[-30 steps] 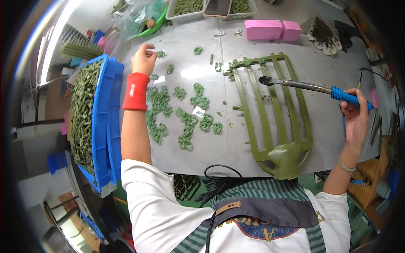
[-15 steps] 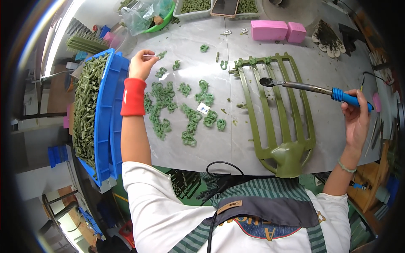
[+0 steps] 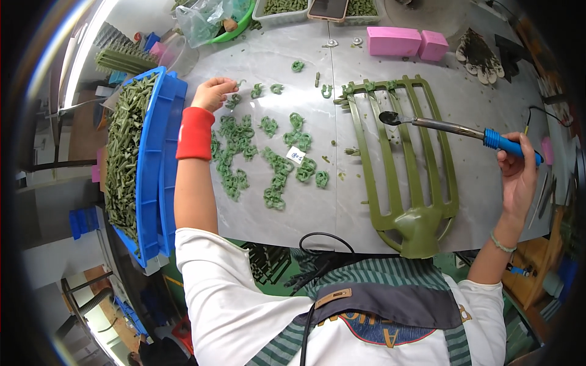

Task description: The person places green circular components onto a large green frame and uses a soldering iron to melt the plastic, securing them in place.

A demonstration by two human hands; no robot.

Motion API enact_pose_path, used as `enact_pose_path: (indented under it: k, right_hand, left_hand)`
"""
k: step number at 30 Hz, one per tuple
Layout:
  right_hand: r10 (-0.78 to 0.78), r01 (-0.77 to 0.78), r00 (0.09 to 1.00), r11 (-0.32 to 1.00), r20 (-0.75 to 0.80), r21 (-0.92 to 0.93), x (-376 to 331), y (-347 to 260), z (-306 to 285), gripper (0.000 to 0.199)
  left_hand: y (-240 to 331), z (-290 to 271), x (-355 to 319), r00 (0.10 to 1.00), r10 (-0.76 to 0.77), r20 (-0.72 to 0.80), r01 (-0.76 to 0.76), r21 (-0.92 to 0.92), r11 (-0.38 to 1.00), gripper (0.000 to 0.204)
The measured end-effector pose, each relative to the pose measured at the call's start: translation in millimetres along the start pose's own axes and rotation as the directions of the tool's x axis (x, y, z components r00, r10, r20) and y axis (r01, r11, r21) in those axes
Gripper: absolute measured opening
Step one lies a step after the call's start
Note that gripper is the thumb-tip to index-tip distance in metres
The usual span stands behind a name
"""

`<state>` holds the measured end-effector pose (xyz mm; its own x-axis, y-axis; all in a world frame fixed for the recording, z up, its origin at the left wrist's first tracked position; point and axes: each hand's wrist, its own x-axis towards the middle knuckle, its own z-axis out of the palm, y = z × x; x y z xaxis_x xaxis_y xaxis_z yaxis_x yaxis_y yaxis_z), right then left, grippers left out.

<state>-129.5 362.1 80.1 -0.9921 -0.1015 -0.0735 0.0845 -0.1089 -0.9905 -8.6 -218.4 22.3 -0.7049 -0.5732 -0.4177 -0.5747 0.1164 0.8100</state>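
Note:
My left hand (image 3: 213, 93), below a red wristband, is closed in a pinch at the far left of the table. A thin bit of green piece (image 3: 242, 82) shows at its fingertips. Small curled green pieces (image 3: 238, 135) lie in clumps nearby, with a few single ones around them. My right hand (image 3: 519, 177) grips the blue handle of a soldering-iron-like tool (image 3: 448, 126) with a dark spoon-shaped tip. That tip hovers over an olive-green barred frame (image 3: 421, 222), which has several green pieces on its far end.
At the left stands a blue crate (image 3: 152, 158) full of short green sticks. Pink blocks (image 3: 394, 41), a stained glove (image 3: 479, 58), a phone (image 3: 328, 9) and tubs of green bits line the far side. A small white label (image 3: 295, 155) lies among the green pieces.
A small green piece now lies on the table to the right of my left hand, where none lay before. That hand has shifted slightly right. My right hand and tool are nearly still.

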Motion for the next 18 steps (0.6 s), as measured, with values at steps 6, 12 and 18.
enact_pose_path:
  k: [6,12,18]
  right_hand:
    - [0.02,-0.02,0.999,1.0,0.051,-0.001,-1,-2,2,0.029]
    - [0.002,-0.002,0.999,1.0,0.038,0.012,0,-2,-3,0.028]
    - [0.0,-0.002,0.999,1.0,0.053,0.031,-2,-5,1,0.028]
  left_hand:
    - [-30,7,2,0.748,0.601,-0.28,-0.285,0.682,0.674,0.024]
    - [-11,56,-29,0.723,0.688,0.06,-0.534,0.68,0.502,0.038]
    - [-18,46,-30,0.834,0.512,-0.205,-0.456,0.267,0.849,0.038]
